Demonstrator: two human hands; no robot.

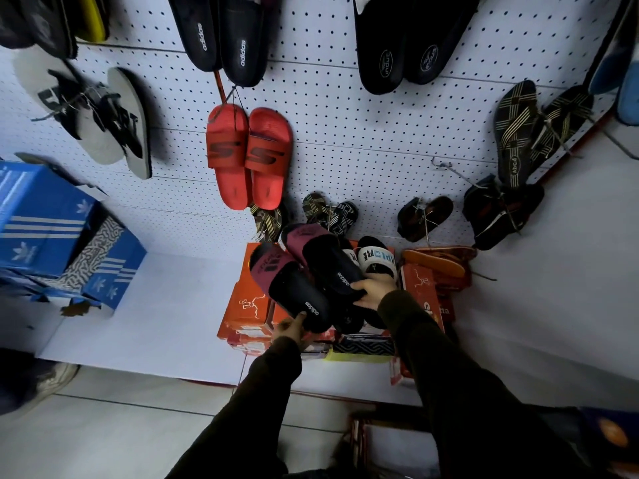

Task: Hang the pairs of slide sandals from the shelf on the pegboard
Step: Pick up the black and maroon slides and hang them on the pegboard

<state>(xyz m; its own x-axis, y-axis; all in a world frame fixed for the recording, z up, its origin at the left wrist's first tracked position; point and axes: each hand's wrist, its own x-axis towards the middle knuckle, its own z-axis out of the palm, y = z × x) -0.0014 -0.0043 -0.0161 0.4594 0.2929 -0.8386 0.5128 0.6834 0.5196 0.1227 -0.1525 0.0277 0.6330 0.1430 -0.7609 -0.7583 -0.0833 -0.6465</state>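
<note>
Both hands' fingers pinching maroon-black slide pair (304, 274): left hand (288, 328), right hand (375, 292).

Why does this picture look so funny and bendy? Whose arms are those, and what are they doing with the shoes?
The picture comes from a camera worn on a person's head, looking down at their own arms. Its wide lens bends everything. There is no machine here, just two bare hands. The left hand and the right hand each hold one maroon and black slide sandal, lifted above orange shoe boxes on a white shelf. A white and black sandal lies behind them. The dotted wall is a pegboard, where pairs like the red slides already hang. Blue boxes sit on the left.
</note>
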